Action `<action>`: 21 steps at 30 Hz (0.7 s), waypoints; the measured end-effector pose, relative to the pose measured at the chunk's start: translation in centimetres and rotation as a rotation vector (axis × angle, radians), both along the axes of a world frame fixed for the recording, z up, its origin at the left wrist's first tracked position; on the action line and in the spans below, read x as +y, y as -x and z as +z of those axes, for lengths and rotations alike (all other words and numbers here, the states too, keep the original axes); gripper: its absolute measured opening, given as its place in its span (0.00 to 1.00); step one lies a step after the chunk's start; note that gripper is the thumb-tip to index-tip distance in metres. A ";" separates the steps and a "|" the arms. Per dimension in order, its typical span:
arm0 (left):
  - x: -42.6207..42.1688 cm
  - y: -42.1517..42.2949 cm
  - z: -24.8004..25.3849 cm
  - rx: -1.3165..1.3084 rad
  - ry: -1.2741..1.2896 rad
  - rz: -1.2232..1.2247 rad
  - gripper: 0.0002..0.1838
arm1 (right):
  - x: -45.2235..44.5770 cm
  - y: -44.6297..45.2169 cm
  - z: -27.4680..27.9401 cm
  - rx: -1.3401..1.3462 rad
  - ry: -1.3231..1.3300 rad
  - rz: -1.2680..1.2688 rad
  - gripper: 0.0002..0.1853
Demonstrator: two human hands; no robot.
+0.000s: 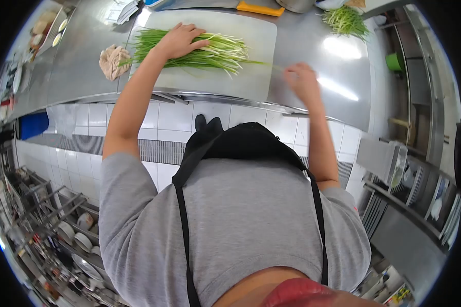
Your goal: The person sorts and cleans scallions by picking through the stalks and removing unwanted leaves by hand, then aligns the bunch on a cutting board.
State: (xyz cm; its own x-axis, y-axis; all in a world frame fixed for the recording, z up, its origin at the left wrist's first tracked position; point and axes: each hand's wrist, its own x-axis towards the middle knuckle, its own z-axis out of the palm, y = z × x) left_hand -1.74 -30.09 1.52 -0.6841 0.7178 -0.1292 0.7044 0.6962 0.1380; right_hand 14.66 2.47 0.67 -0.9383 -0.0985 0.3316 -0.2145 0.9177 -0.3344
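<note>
Head camera shows pale board (262,38), metal counter (84,43), tiled floor (175,116).

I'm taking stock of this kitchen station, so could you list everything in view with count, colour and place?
Long-stemmed greens: one pile, green and white, on board
Cutting board: one, whitish, on counter
Counter: steel-grey, across top
Cloth: one, beige, left of board
Long object: one, orange-yellow, board's far edge
Smaller greens: one heap, pale green, upper right
Green item: one, far right
Bin: one, blue, left, below counter
Plastic bag: one, clear, beside bin
Bowls: several, pale, lower-left racks
Floor tiles: many, white
Apron, T-shirt: one each, black, grey, worn
Left hand: one, bare, on pile
Right hand: one, bare, blurred, right of board
</note>
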 end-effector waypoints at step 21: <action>-12.0 0.6 9.6 0.327 -1.600 0.338 0.12 | -15.5 9.1 1.5 -0.056 0.144 0.017 0.09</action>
State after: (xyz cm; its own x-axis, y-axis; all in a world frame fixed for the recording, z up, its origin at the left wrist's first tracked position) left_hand -2.33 -42.13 11.16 -0.6742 -0.2005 0.7108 0.7024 0.1237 0.7010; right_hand 5.53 -13.01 2.14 -0.9542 -0.0694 0.2909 -0.2068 0.8558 -0.4742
